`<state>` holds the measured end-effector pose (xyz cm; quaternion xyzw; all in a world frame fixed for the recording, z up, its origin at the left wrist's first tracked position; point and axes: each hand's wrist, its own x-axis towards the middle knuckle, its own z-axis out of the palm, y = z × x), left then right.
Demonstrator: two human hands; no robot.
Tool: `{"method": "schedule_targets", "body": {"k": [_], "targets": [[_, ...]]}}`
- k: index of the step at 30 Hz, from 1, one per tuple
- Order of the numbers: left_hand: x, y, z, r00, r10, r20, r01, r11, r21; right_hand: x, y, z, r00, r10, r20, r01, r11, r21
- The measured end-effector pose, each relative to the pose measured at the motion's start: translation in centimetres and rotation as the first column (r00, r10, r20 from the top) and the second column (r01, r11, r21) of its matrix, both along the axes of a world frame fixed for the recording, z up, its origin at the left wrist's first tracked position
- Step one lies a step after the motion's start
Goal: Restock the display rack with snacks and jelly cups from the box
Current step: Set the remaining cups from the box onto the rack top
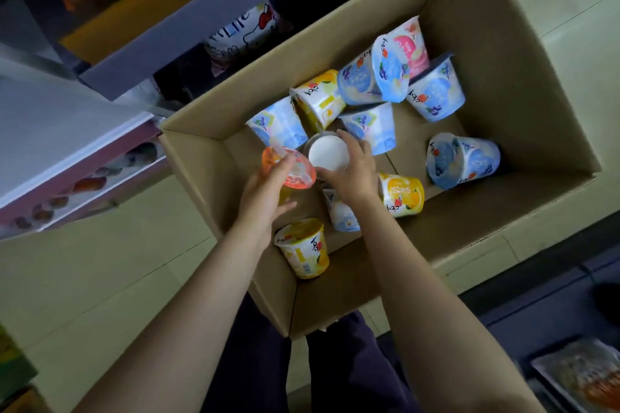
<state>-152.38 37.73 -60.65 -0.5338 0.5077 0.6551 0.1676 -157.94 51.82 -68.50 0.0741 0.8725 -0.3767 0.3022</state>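
My right hand curls round an upturned jelly cup, its white base facing up at me, fingers and thumb wrapped about the rim of that base, near the middle of the cardboard box. My left hand grips an orange-lidded cup just beside it, fingers closed over the lid edge, the two cups almost touching. Both sit above the left part of the box floor. Around them the other cups lie loose and tumbled: a yellow cup on its side near my left wrist, another yellow cup just right of my right hand, and a blue one lying over farther right. Beyond my hands a cluster of blue cups, a yellow one and a pink cup lean against each other toward the far wall. The box stands open on a pale tiled floor. Past its far edge runs the display rack, with a white snack bag showing under the shelf. My dark trousers show below the box.
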Motion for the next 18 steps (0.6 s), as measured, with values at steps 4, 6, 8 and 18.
{"method": "schedule_targets", "body": {"k": [4, 6, 8, 18], "targets": [[0.3, 0.1, 0.2, 0.999, 0.039, -0.003, -0.039, 0.999, 0.038, 0.3, 0.1, -0.3, 0.992, 0.120, -0.037, -0.118, 0.992, 0.038], [0.5, -0.3, 0.6, 0.999, 0.047, -0.009, -0.046, 0.998, 0.040, 0.0, 0.3, 0.0, 0.998, 0.058, -0.029, -0.059, 0.998, -0.015], [0.7, -0.8, 1.3, 0.999, 0.042, -0.026, -0.041, 0.998, 0.042, -0.2, 0.5, 0.7, 1.000, -0.028, -0.003, 0.028, 0.994, -0.109], [1.6, -2.9, 7.4, 0.973, 0.172, -0.153, -0.150, 0.978, 0.146, 1.1, 0.7, 9.8, 0.953, -0.300, 0.043, 0.295, 0.888, -0.352]]}}
